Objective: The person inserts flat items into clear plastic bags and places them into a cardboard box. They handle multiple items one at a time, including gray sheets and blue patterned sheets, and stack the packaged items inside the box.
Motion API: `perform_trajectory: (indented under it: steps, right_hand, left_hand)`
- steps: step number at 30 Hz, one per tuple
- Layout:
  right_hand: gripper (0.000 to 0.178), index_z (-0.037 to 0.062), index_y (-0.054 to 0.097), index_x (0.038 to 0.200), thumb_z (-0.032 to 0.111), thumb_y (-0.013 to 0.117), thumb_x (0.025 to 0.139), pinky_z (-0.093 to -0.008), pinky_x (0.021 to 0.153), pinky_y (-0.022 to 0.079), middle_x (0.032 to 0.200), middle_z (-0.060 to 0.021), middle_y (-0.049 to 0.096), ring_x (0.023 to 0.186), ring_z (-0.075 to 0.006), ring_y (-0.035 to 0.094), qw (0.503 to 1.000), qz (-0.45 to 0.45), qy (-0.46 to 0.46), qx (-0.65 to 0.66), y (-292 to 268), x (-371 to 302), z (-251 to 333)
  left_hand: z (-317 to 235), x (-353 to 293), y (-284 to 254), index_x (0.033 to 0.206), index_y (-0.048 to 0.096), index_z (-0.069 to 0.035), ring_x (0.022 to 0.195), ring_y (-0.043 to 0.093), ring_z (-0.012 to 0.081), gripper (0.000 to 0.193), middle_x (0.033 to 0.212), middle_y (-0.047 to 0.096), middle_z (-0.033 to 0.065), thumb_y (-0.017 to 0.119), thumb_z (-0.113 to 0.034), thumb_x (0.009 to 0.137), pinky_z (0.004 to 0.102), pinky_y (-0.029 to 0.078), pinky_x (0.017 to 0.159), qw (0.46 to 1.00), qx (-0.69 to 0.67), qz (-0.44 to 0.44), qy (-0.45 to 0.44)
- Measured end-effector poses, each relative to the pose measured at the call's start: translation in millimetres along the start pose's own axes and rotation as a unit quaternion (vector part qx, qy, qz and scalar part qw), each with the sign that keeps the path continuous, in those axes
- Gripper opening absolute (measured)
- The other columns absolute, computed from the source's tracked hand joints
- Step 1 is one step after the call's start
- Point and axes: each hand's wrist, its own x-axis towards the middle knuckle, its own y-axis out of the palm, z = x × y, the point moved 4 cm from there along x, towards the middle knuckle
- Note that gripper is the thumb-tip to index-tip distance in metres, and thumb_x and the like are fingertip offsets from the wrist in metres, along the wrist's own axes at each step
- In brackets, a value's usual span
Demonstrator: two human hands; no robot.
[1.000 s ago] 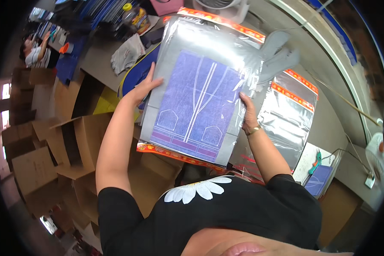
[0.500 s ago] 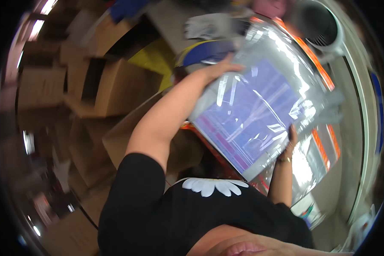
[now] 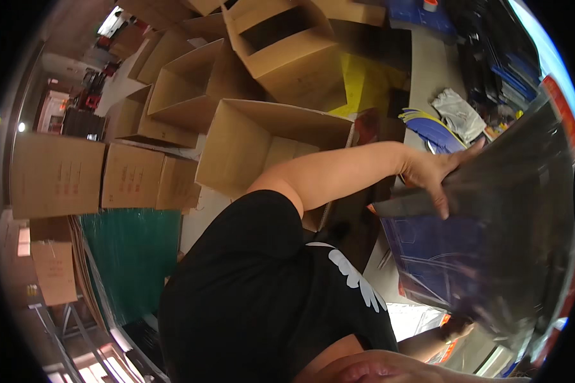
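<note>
The biggest thing before me is the clear plastic packet (image 3: 492, 236), a wide flat sleeve filling the right of the view from about two o'clock down to five o'clock. It is glossy and slightly smoky where light slides over it, with a red-orange strip along its far edge up at two o'clock, and through the film shows a blue-purple sheet printed with thin pale curved lines. It is blurred, so I cannot read finer detail. I hold it tilted up off the grey table (image 3: 428, 70), which runs up toward one o'clock. My left hand (image 3: 437, 172) sits at three o'clock on the packet's upper left edge, fingers spread flat against the film and the thumb hooked over the edge, gripping it. My right hand (image 3: 457, 329) shows only at five o'clock, below the packet's lower corner and touching it; it is dark and mostly hidden, so I cannot tell how its fingers lie. An open cardboard box (image 3: 268, 147) stands at eleven o'clock beyond my left arm. A crumpled grey glove (image 3: 457, 112) lies on the table at one o'clock.
</note>
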Motion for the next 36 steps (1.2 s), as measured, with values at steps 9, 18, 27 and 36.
perform_trajectory:
  steps: [9, 18, 27, 36]
  right_hand:
    - [0.048, 0.0004, 0.055, 0.121, 0.035, 0.059, 0.088, -0.0321, 0.079, 0.045, 0.110, -0.0089, 0.059, 0.089, -0.0189, 0.056, 0.996, 0.083, -0.010, -0.021, -8, -11, -28]
    - [0.052, 0.0028, 0.056, 0.117, 0.041, 0.068, 0.084, -0.0275, 0.063, 0.050, 0.099, -0.0049, 0.062, 0.073, -0.0151, 0.059, 0.949, 0.313, -0.001, -0.036, 9, 22, 18]
    - [0.046, 0.0032, 0.044, 0.138, 0.021, 0.052, 0.096, -0.0286, 0.084, 0.044, 0.113, -0.0078, 0.056, 0.092, -0.0183, 0.054, 0.835, 0.504, -0.164, -0.149, 148, -38, 133]
    - [0.043, -0.0055, 0.057, 0.123, 0.027, 0.052, 0.095, -0.0280, 0.099, 0.037, 0.115, -0.0073, 0.062, 0.109, -0.0140, 0.055, 0.651, 0.718, 0.005, -0.247, 308, -72, 22]
  left_hand:
    - [79, -80, 38, 0.146, -0.021, -0.008, 0.144, 0.007, 0.0309, 0.150, 0.153, 0.009, 0.0223, 0.093, -0.030, 0.050, 0.0381, 0.012, 0.116, 0.985, 0.162, -0.012, -0.053]
    - [50, -98, 64, 0.148, 0.006, -0.005, 0.134, 0.029, 0.0263, 0.114, 0.146, 0.029, 0.0144, 0.085, -0.016, 0.066, 0.0379, 0.023, 0.112, 0.960, -0.043, -0.276, -0.001]
    - [-22, -161, 24, 0.146, 0.022, -0.007, 0.131, 0.033, 0.0241, 0.094, 0.142, 0.036, 0.0127, 0.079, -0.024, 0.073, 0.0379, 0.023, 0.111, 0.888, -0.171, -0.424, 0.052]
    - [22, -230, 38, 0.133, 0.047, -0.006, 0.111, 0.057, 0.0306, 0.067, 0.124, 0.057, 0.0186, 0.065, -0.045, 0.082, 0.0499, 0.045, 0.094, 0.757, -0.400, -0.466, -0.222]
